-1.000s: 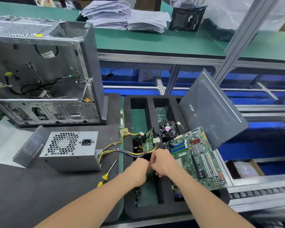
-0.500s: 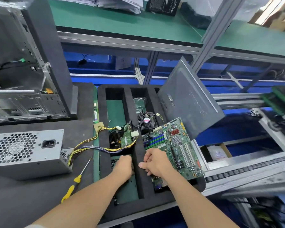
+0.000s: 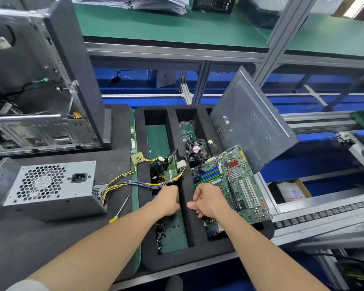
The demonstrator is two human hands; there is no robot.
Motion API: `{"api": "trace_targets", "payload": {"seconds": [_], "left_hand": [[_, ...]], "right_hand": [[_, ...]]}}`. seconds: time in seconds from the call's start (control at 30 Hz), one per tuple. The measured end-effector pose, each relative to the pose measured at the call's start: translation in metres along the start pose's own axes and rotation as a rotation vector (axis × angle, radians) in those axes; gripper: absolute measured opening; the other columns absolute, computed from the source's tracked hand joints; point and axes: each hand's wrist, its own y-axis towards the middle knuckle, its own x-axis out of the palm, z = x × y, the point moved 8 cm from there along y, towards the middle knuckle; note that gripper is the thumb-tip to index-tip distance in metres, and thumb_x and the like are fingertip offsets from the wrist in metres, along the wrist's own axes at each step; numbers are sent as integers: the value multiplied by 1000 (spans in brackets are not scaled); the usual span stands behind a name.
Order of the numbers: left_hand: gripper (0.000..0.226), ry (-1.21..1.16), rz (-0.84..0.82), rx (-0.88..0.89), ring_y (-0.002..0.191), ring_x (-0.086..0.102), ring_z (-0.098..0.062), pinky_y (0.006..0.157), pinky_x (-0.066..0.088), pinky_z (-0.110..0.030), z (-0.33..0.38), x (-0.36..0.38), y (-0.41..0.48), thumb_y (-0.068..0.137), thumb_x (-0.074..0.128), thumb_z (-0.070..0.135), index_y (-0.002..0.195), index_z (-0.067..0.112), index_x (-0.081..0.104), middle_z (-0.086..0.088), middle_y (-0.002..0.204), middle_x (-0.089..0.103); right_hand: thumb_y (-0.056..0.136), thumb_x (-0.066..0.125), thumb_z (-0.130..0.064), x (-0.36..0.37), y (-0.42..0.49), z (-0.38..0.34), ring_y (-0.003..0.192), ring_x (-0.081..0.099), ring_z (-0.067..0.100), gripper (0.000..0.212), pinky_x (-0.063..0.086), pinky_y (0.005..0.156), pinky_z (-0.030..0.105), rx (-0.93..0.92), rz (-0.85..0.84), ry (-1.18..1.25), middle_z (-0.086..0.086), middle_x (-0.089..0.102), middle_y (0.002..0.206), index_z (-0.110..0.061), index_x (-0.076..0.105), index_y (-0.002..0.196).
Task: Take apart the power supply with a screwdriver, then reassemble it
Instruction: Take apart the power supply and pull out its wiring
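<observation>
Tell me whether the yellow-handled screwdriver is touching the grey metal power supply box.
Apart. The head view shows a strip of dark mat between the yellow-handled screwdriver and the grey metal power supply box.

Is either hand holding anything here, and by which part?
Cannot be told. The left hand reaches down into the foam tray beside the cable bundle, fingers hidden; the right hand is curled above the divider, nothing visible in it.

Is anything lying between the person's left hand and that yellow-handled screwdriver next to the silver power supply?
Only the foam tray's left wall: the left hand sits down in a compartment and would have to lift over it. Beyond that, the screwdriver lies uncovered on the dark mat, with the yellow cables passing just behind it.
</observation>
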Motion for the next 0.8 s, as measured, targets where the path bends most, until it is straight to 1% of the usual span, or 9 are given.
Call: {"api": "trace_targets", "payload": {"seconds": [0.1,0.17,0.23,0.33,0.43,0.53,0.6,0.67,0.8], "left_hand": [[14,-11,-30,32,93,65,-23,76,52,-28,2,-6,-9,91,64,4,100,7,74,-9,103,71],[17,-30,-28,44,79,66,-19,63,49,-18,1,-15,-18,92,64,5,101,11,77,-6,102,73],[19,-73,4,53,66,63,-15,48,42,-8,0,-28,-26,90,63,3,98,13,77,4,83,68],[15,-181,133,41,67,66,-7,51,44,-4,-4,-58,-43,84,69,7,90,20,74,10,74,69],[7,-374,234,53,69,74,-6,61,55,-11,-13,-83,-59,84,79,16,85,22,75,6,73,77],[6,-665,280,61,72,75,-16,76,64,-29,-26,-97,-75,89,77,9,92,13,80,-8,77,79],[12,-770,327,65,74,73,-18,81,65,-35,-33,-106,-84,90,75,4,95,13,82,-14,85,79],[15,-810,377,69,82,74,-21,85,64,-37,-36,-115,-90,89,77,5,97,17,83,-11,90,79],[20,-869,514,27,87,78,-27,94,60,-52,-46,-143,-104,83,86,15,98,15,73,-7,85,80]], "right_hand": [[87,86,-17,0,2,-2,52,72,19,25,65,59,34,-3,-7,-21,8,74,67,-11,62,88],[87,86,-15,-1,3,-8,57,74,23,24,66,65,39,-18,-16,-51,9,75,73,-12,62,89],[86,86,-13,-3,4,-15,58,74,23,23,67,68,42,-35,-23,-85,9,75,78,-14,63,88],[86,85,-10,-2,2,-34,57,74,22,21,66,66,41,-97,-24,-115,7,77,79,-18,65,84],[90,81,-12,0,-1,-58,55,71,17,13,63,59,31,-206,-26,27,7,77,76,-16,71,84],[94,75,-12,-1,-9,-88,58,74,17,4,65,64,32,-342,-53,185,5,77,69,-14,74,90],[95,73,-9,2,-15,-108,69,77,24,3,66,69,37,-405,-135,344,10,79,77,-9,75,97],[97,69,-2,5,-22,-126,78,76,29,10,66,74,40,-445,-243,547,18,79,88,-2,76,105],[94,68,4,-3,-31,-154,88,75,34,18,63,76,34,-540,-328,816,29,76,99,5,75,111]]}}
